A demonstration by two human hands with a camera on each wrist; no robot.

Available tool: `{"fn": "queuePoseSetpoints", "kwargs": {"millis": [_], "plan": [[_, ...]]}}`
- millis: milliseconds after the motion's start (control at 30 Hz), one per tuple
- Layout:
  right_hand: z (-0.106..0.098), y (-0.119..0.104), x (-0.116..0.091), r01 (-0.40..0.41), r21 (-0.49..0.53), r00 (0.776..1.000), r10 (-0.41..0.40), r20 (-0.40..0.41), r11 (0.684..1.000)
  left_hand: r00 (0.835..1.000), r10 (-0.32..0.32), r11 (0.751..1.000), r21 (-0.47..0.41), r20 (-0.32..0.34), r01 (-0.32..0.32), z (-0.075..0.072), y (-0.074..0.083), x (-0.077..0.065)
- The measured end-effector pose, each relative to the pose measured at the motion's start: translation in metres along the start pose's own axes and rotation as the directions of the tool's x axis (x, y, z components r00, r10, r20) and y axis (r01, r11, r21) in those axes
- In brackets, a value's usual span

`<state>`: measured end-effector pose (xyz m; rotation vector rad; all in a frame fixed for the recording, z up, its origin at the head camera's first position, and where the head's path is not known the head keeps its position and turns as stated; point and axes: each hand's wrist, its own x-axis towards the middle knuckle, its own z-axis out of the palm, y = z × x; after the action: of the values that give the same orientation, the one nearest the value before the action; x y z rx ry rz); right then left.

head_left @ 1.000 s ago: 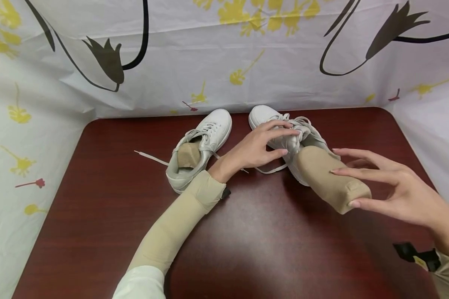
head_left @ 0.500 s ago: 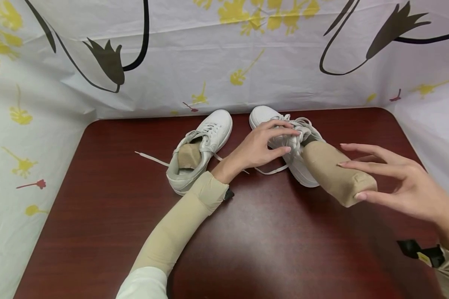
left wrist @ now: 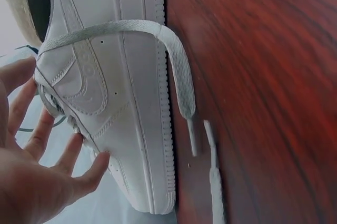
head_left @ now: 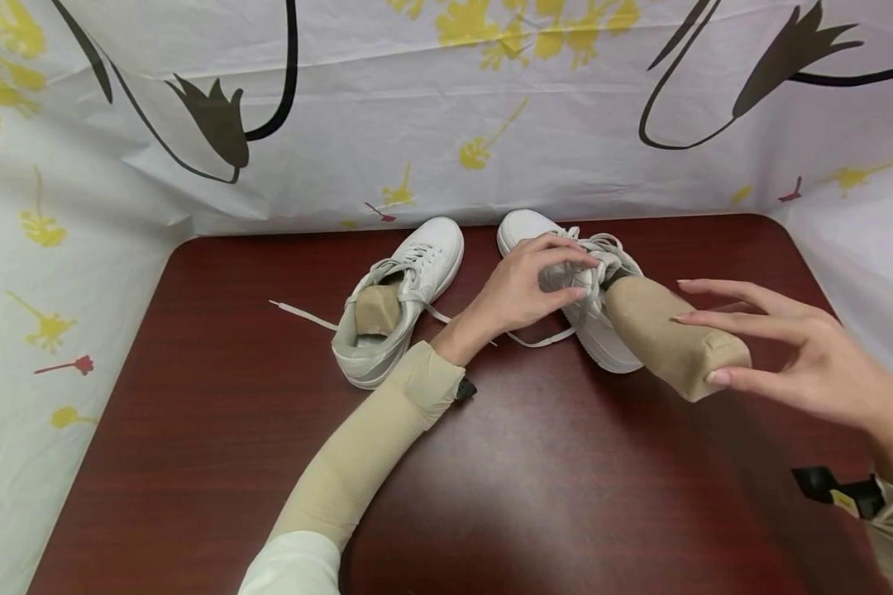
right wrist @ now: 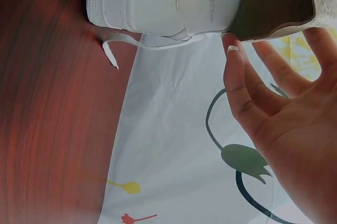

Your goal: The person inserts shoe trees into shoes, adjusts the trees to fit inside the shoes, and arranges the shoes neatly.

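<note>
In the head view, a white lace-up sneaker (head_left: 604,335) stands at right, its toe toward the back sheet. My left hand (head_left: 524,285) holds its upper around the laces; the left wrist view shows thumb and fingertips spread over the upper. With thumb and fingers, my right hand (head_left: 811,355) pinches the heel end of a beige molded shoe insert (head_left: 666,335). The insert slants upward at the shoe's opening, its front end near the tongue. From the right wrist view the insert (right wrist: 274,2) looks hollow beneath. How far its tip reaches inside is hidden.
A second white sneaker (head_left: 437,252) stands to the left, another beige insert (head_left: 377,312) inside it. Loose laces (head_left: 301,314) trail on the dark red table (head_left: 491,496). A patterned white sheet (head_left: 432,124) rises along the table's back and sides.
My right hand has moved the insert slightly away from me and to the right, toward the shoe's opening. The left hand keeps nearly the same place on the sneaker.
</note>
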<state>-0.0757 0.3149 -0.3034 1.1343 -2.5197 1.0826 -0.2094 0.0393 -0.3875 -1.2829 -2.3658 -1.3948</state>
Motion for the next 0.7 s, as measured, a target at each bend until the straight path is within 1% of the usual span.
{"fn": "queuePoseSetpoints", "kwargs": {"millis": [200, 367, 600, 700], "plan": [[-0.001, 0.013, -0.002, -0.048, -0.022, 0.998, 0.049, 0.032, 0.999, 0.998, -0.057, 0.998, 0.037, -0.011, 0.058, 0.002, 0.002, 0.003], [-0.002, 0.02, -0.006, -0.079, -0.037, 0.995, 0.081, 0.057, 0.996, 0.997, -0.069, 0.996, 0.047, -0.021, 0.069, 0.005, 0.003, 0.003], [-0.005, 0.027, -0.006, -0.099, -0.019, 0.992, 0.1, 0.074, 0.995, 0.995, -0.094, 0.995, 0.036, -0.031, 0.095, 0.006, 0.003, 0.006], [-0.007, 0.029, -0.004, -0.111, -0.015, 0.99, 0.112, 0.092, 0.994, 0.995, -0.088, 0.995, 0.036, -0.043, 0.089, 0.006, 0.002, 0.006]]}}
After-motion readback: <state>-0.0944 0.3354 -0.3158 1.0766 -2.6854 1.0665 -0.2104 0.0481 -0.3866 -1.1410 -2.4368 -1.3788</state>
